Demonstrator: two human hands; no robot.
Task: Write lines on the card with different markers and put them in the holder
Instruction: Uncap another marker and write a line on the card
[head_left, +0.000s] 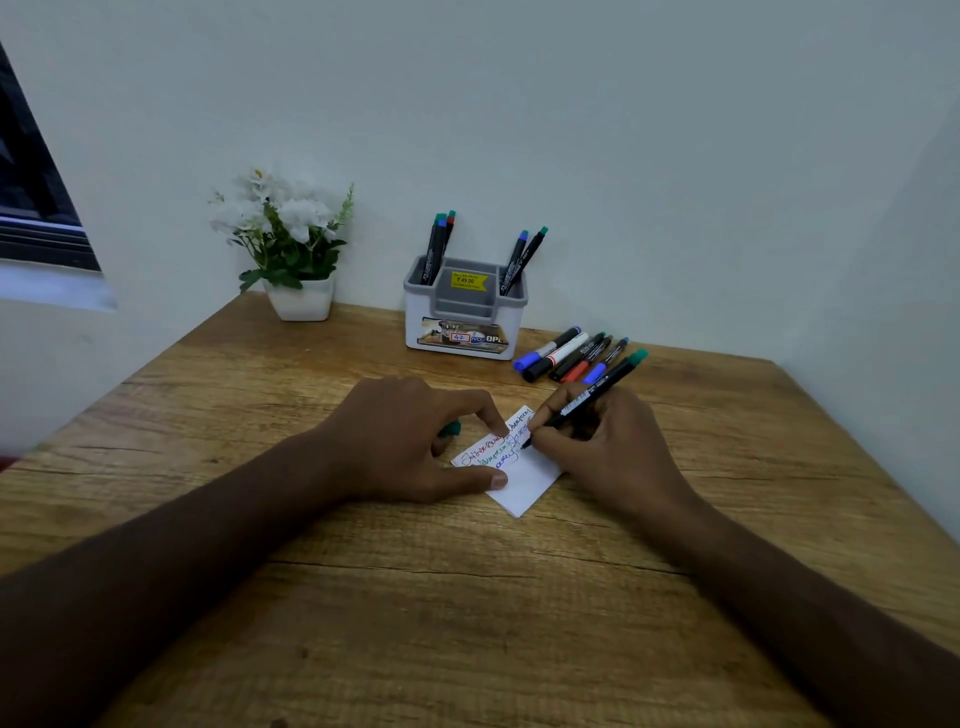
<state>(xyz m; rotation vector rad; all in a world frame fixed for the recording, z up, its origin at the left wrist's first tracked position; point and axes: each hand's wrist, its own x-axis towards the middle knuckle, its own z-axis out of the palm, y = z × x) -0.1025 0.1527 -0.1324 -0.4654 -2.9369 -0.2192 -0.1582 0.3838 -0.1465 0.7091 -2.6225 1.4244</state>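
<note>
A small white card (524, 475) lies tilted on the wooden table (467, 597), between the two hands and touched by both. It carries handwritten lines in red, green and blue ink on its far half; the near half is blank.

The left hand (410, 441) rests on the card's left side, index fingertip pressing the upper edge and thumb pressing the lower left part, holding it flat. Its other fingers curl over a green marker cap (451, 429), which peeks out beneath the palm just left of the card.

The right hand (597, 441) lies against the card's right edge and grips a black marker with a green end (597, 395) in a writing hold, fingers pinched round the barrel. The tip touches the card near its upper right, at the end of the written lines, and the barrel slants up and away to the right.

Beyond the right hand, a row of loose markers (571, 356) lies side by side on the table, with blue, black, red and green caps. Just left of them stands a white and grey marker holder (464, 312) against the wall, with three markers upright in its left compartment and two leaning in its right. Further left sits a white pot of white flowers (291, 244).
</note>
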